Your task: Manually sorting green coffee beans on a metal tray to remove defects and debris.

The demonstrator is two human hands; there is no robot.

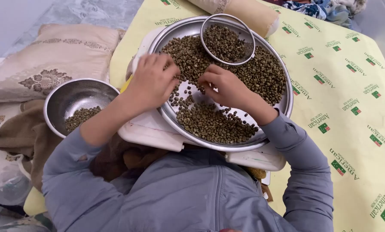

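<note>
A wide round steel tray (282, 109) rests on a white board (149, 131) over my lap. It holds a spread of small brownish-green beans (261, 73). My left hand (151, 81) lies palm down on the tray's left side, fingers curled among the beans. My right hand (227, 88) sits at the tray's middle, fingertips pinched over loose beans on a bare patch. A small round wire sieve (244, 62) with more beans rests on the tray's far part.
A steel bowl (68, 96) with a few beans sits at my left on brown cloth. A patterned cushion (50, 56) lies beyond it. A yellow printed sheet (343, 86) covers the surface to the right. A beige bolster (248, 13) lies at the top.
</note>
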